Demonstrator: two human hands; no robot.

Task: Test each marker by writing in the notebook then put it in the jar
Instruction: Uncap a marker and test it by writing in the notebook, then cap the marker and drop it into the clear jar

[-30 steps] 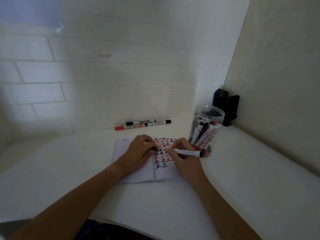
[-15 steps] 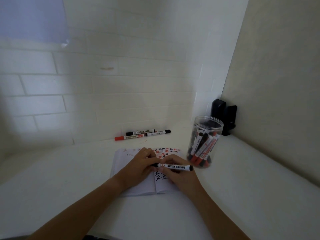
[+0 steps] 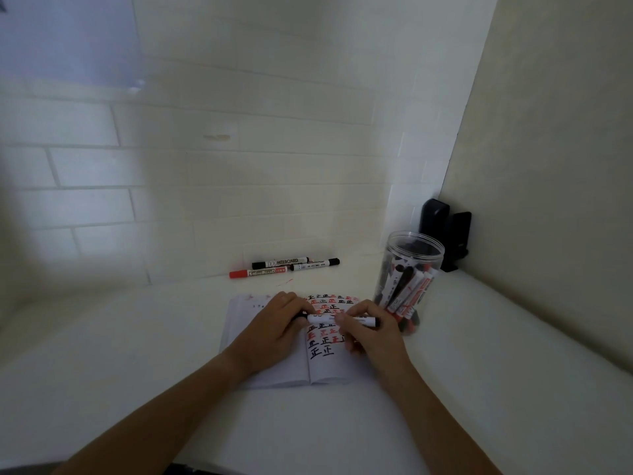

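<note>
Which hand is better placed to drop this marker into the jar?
Right. The right hand grips the marker barrel beside the jar; the left hand holds its far end.

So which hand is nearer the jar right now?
The right hand. It holds the marker over the notebook, just left of the jar; the left hand grips the marker's other end, farther left.

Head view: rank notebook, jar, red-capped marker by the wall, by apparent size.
1. notebook, largest, partly covered by both hands.
2. jar, clearly smaller.
3. red-capped marker, thinnest, but farther away; its length looks close to the jar's height.
</note>
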